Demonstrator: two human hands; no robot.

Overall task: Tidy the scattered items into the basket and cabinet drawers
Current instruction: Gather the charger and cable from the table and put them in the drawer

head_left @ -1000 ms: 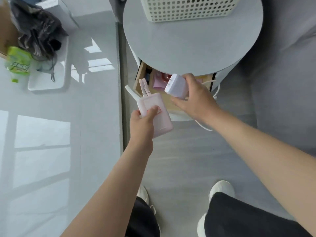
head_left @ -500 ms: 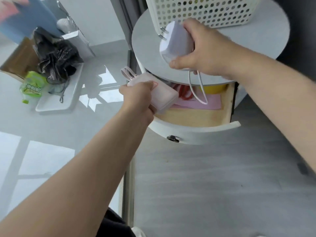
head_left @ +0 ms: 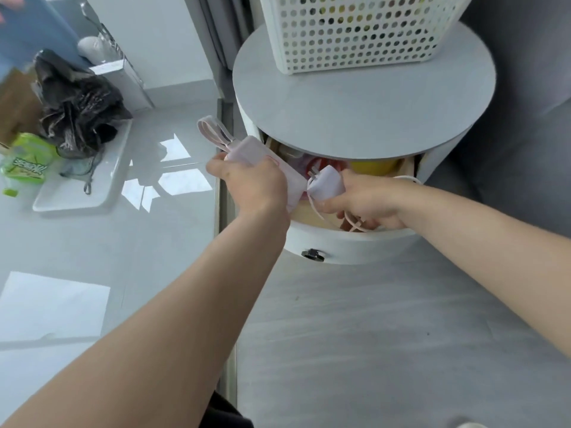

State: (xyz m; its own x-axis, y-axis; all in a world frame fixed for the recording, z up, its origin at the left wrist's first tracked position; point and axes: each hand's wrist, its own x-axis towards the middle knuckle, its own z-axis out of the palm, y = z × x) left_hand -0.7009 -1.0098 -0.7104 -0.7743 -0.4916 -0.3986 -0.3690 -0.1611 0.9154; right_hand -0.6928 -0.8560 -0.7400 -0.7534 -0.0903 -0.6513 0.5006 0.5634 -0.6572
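Note:
My left hand (head_left: 253, 188) grips a pale pink power bank (head_left: 262, 156) with looped cables, held at the left edge of the open drawer (head_left: 349, 245). My right hand (head_left: 367, 202) holds a white charger plug (head_left: 327, 183) with its white cable, low inside the drawer. The drawer belongs to a round white cabinet (head_left: 364, 118) and holds red, pink and yellow items. A white perforated basket (head_left: 364, 32) stands on the cabinet top.
To the left, a white tray (head_left: 89, 193) on the glossy floor carries a crumpled black bag (head_left: 77, 112) and a green packet (head_left: 27, 163). A grey sofa (head_left: 525, 118) flanks the cabinet on the right. Grey floor lies in front.
My right hand has dropped from above the cabinet top down into the drawer with the charger. The left hand stays at the drawer's left edge with the power bank.

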